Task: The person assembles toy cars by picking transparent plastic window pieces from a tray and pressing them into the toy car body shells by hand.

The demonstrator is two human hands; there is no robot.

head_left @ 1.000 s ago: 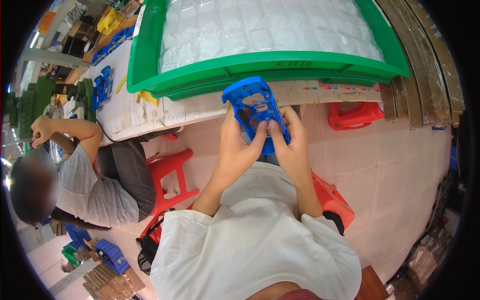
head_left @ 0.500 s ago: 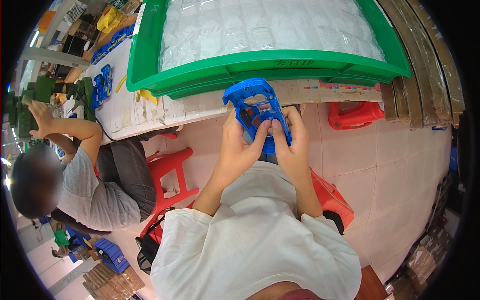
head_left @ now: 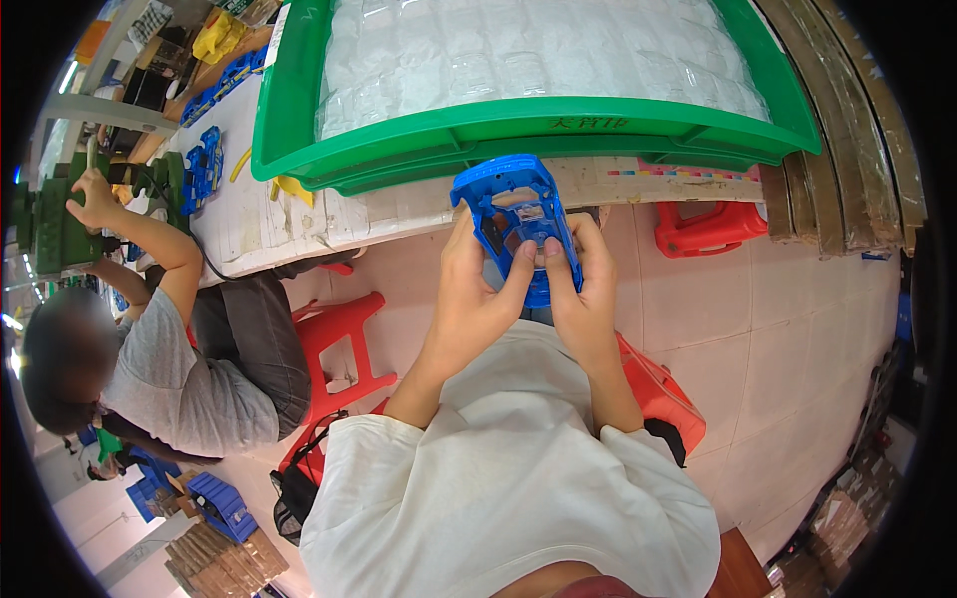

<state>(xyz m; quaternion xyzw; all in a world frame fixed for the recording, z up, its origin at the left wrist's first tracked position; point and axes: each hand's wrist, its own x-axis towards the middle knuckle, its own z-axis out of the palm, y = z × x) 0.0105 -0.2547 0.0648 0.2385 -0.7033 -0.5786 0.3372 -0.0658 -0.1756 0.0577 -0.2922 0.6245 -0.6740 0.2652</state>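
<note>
Table (head_left: 339, 221) runs across the top, whitish and kinda scuffed along the front edge. Big green crate (head_left: 469, 135) sits on it, full of clear-wrapped white packets (head_left: 558, 50) lined up in rows. Co-worker (head_left: 199, 389) in a grey shirt is off to the left, one arm raised by some dark green gear (head_left: 60, 224), with a red stool (head_left: 317, 347) right beside them.

Now the hands: left hand (head_left: 467, 274) and right hand (head_left: 588, 279) are both wrapped round the sides of one blue shell (head_left: 508, 177), proper two-handed grip, thumbs (head_left: 525, 261) close together over its lower part. It's held up in front of the white shirt (head_left: 518, 448), far end just overlapping the crate's front in the view.

Looks-wise the shell is bright blue plastic, longish, rounded at the far end and tipped a bit left. More of a frame really: big opening through the middle, moulded edges around it. Smaller stuff: dark patch on the inner left wall, clear-ish bit inside the opening. Can't make out what's under the thumbs.
</note>
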